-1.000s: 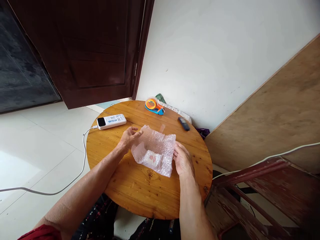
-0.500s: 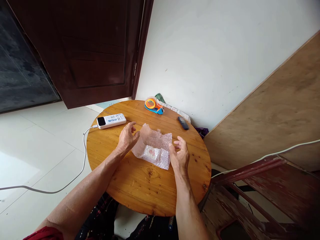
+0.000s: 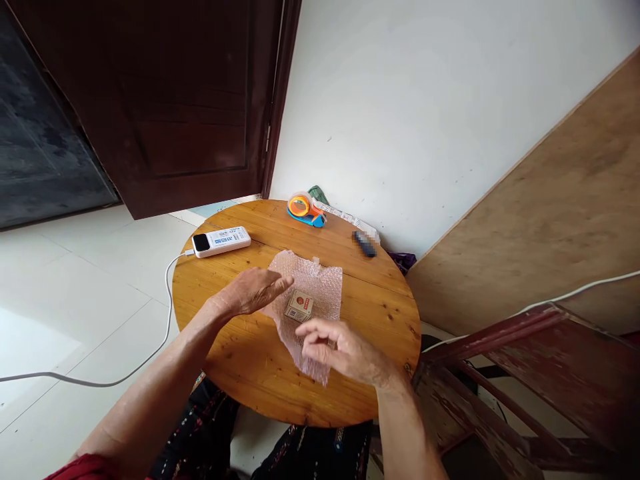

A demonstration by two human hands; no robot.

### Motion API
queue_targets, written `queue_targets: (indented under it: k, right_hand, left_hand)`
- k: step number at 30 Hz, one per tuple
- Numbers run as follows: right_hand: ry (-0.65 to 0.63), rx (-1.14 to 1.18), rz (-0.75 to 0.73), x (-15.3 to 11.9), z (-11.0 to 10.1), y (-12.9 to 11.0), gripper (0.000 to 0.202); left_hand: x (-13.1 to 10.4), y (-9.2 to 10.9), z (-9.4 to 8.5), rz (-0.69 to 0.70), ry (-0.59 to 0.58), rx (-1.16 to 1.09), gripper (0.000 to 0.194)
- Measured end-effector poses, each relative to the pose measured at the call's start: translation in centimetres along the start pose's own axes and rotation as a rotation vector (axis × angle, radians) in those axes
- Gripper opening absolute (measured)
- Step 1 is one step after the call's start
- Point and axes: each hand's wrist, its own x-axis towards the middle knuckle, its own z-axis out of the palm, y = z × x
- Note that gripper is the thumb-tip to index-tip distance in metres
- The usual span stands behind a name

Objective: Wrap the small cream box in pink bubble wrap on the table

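A small cardboard box (image 3: 300,305) with red print lies on a spread sheet of pinkish bubble wrap (image 3: 324,293), near its middle. My left hand (image 3: 254,291) is over the wrap's left edge, fingers stretched toward the box and holding nothing. My right hand (image 3: 341,348) hovers at the near right of the box, over the lower part of the wrap. Its fingers are apart and loosely bent, with nothing visible between them. Part of the sheet is hidden under both hands.
The round wooden table (image 3: 240,367) carries a white device (image 3: 223,241) with a cable at left, an orange and blue tape dispenser (image 3: 306,209) at the back, and a dark blurred item (image 3: 365,244) at right. A worn wooden chair (image 3: 530,360) stands to the right.
The near flap of bubble wrap, folded over the box before, now lies opened toward me, exposing the box. My right hand has moved nearer and left; my left hand has come lower.
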Motion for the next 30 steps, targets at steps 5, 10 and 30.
queue_targets:
  k: [5, 10, 30]
  right_hand:
    - [0.043, -0.014, 0.087, -1.2, 2.0, 1.2, 0.014]
    - [0.483, -0.067, 0.017, 0.8, 1.7, 1.9, 0.015]
    - [0.885, -0.675, 0.222, -4.1, -6.2, 7.6, 0.056]
  left_hand:
    - [-2.0, -0.1, 0.6, -0.03, 0.033, 0.281, 0.02]
    - [-1.8, -0.6, 3.8, 0.206, -0.032, 0.173, 0.086]
    - [-2.1, -1.3, 7.8, 0.136, -0.112, 0.497, 0.104]
